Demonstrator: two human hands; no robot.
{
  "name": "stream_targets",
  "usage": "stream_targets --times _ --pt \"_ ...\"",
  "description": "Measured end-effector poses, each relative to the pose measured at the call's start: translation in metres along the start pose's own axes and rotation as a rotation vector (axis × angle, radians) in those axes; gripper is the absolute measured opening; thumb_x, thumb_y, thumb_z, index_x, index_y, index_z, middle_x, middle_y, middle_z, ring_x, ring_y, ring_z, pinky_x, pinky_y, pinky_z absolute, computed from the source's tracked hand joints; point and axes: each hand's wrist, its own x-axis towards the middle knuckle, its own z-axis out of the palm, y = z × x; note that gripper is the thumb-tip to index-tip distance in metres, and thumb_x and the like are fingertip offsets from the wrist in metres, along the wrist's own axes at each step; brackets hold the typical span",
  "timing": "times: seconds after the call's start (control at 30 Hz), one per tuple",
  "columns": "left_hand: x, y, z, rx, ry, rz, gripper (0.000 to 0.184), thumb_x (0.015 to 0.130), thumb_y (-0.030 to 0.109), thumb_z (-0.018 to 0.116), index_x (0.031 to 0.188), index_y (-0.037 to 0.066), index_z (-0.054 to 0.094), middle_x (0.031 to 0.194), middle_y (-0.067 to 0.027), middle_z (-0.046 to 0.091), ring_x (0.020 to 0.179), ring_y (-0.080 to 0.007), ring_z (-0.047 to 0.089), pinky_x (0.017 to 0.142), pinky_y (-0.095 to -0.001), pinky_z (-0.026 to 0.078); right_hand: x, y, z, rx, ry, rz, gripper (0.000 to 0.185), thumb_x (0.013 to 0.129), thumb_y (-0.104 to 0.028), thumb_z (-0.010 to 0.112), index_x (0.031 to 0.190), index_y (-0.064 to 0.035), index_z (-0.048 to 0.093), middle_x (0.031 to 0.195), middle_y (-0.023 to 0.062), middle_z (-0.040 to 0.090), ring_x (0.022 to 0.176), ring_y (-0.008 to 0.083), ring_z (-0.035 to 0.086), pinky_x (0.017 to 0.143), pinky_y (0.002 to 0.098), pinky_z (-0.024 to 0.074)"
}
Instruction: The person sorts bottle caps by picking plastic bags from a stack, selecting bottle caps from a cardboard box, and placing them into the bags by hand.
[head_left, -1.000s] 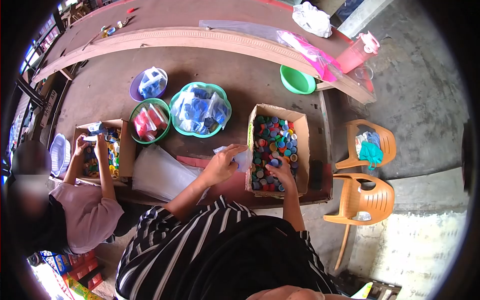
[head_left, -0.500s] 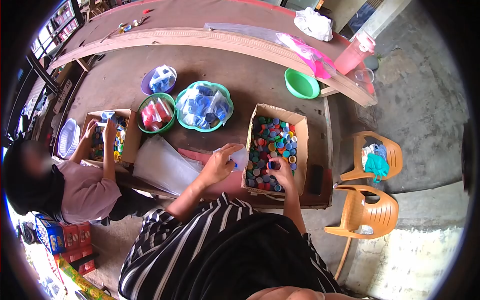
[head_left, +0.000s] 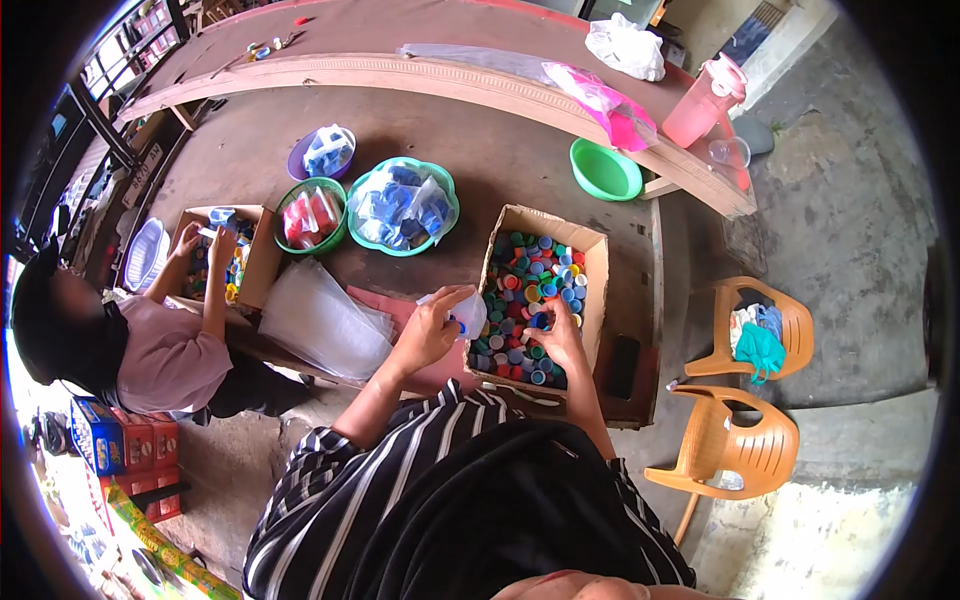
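My left hand (head_left: 428,332) is closed on a clear plastic bag (head_left: 474,308) with at least one blue cap showing inside, beside the left wall of a cardboard box (head_left: 594,345). Many loose plastic bottle caps (head_left: 522,268) in mixed colours fill that box. Over its near part, my right hand (head_left: 562,340) pinches a blue bottle cap (head_left: 540,320) between thumb and fingers. Flat clear plastic bags (head_left: 325,325) lie in a stack on the table, left of my left forearm.
Behind stand a turquoise basin (head_left: 452,215) of bagged blue caps, a green basket (head_left: 343,228) with red ones, a purple bowl (head_left: 293,165) and a green bowl (head_left: 606,170). At left, another person (head_left: 175,355) works over a second cap box (head_left: 262,265). Orange chairs (head_left: 745,440) stand right.
My view has shifted slightly. My right hand still pinches a blue cap over the box, its fingers a little higher and further left. My left hand keeps hold of the bag.
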Motion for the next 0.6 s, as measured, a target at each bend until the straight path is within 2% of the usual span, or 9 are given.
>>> stream_targets --times 0.07,0.1,0.2,0.23,0.33,0.4,0.47,0.53,0.6 --pt "-0.001 0.000 0.002 -0.006 0.015 -0.011 0.058 0.072 -0.006 0.050 0.129 -0.001 0.057 0.129 -0.0216 0.058 0.116 -0.0412 0.058 0.097 -0.0412 0.048 0.006 -0.004 -0.005 0.059 -0.071 0.145 0.052 0.070 -0.015 0.087 0.106 -0.0040 0.053 0.101 0.0111 0.062 0.083 0.0268 0.063 0.080 0.0384 0.0511" --pt "-0.001 0.002 0.002 -0.012 0.012 -0.038 0.058 0.072 -0.006 0.050 0.129 -0.001 0.057 0.129 -0.0215 0.058 0.115 -0.0411 0.059 0.096 -0.0411 0.048 0.009 -0.012 -0.009 0.092 -0.097 0.182 0.050 0.072 -0.014 0.087 0.109 -0.0045 0.054 0.104 0.0093 0.061 0.078 0.0208 0.062 0.074 0.0343 0.0525" --pt "-0.001 0.006 0.004 -0.013 0.014 -0.074 0.058 0.072 -0.006 0.051 0.129 -0.001 0.057 0.129 -0.0210 0.058 0.115 -0.0409 0.059 0.096 -0.0409 0.048 0.016 -0.031 -0.007 0.240 0.041 -0.038 0.047 0.075 -0.014 0.085 0.111 -0.0057 0.055 0.106 0.0084 0.061 0.075 0.0167 0.062 0.069 0.0301 0.0530" --pt "0.000 0.004 0.006 -0.001 0.023 -0.060 0.058 0.072 -0.006 0.051 0.129 -0.001 0.057 0.129 -0.0209 0.058 0.115 -0.0409 0.059 0.096 -0.0410 0.048 0.014 -0.067 -0.018 0.299 0.034 -0.021 0.044 0.078 -0.013 0.083 0.112 -0.0070 0.057 0.107 0.0071 0.061 0.078 0.0140 0.062 0.070 0.0274 0.0532" --pt "0.002 0.003 0.009 0.020 0.031 -0.036 0.058 0.072 -0.006 0.050 0.129 0.000 0.057 0.129 -0.0207 0.059 0.115 -0.0403 0.059 0.096 -0.0412 0.048 0.017 -0.101 -0.006 0.403 0.093 -0.257 0.045 0.077 -0.010 0.083 0.114 -0.0072 0.058 0.108 0.0069 0.060 0.090 0.0166 0.061 0.077 0.0305 0.0527" --pt "0.003 0.003 0.009 0.016 0.037 -0.040 0.059 0.072 -0.007 0.050 0.129 0.000 0.057 0.129 -0.0206 0.059 0.115 -0.0399 0.059 0.096 -0.0413 0.048 0.021 -0.124 -0.006 0.277 0.041 -0.512 0.050 0.076 -0.015 0.085 0.119 -0.0074 0.059 0.111 0.0081 0.060 0.094 0.0194 0.061 0.085 0.0370 0.0504" --pt "0.003 0.007 0.005 0.000 0.048 -0.057 0.060 0.071 -0.007 0.049 0.130 0.000 0.058 0.129 -0.0204 0.059 0.116 -0.0396 0.059 0.096 -0.0414 0.048 0.029 -0.129 -0.004 0.324 0.005 -0.473 0.052 0.077 -0.018 0.084 0.121 -0.0067 0.059 0.110 0.0078 0.061 0.095 0.0191 0.061 0.085 0.0376 0.0508" --pt "0.003 0.007 -0.002 0.010 0.063 -0.077 0.061 0.070 -0.008 0.048 0.130 0.000 0.058 0.129 -0.0199 0.059 0.114 -0.0368 0.061 0.092 -0.0377 0.049 0.046 -0.105 0.005 0.429 -0.012 -0.314 0.045 0.082 -0.018 0.080 0.121 -0.0050 0.060 0.112 0.0081 0.061 0.095 0.0186 0.063 0.085 0.0357 0.0515" --pt "-0.001 0.001 -0.009 0.008 0.082 -0.099 0.063 0.069 -0.009 0.047 0.131 0.000 0.058 0.130 -0.0194 0.059 0.111 -0.0331 0.063 0.088 -0.0336 0.050 0.069 -0.062 0.019 0.555 -0.011 -0.042 0.030 0.090 -0.015 0.072 0.116 -0.0034 0.062 0.107 0.0096 0.065 0.090 0.0181 0.066 0.078 0.0325 0.0541"
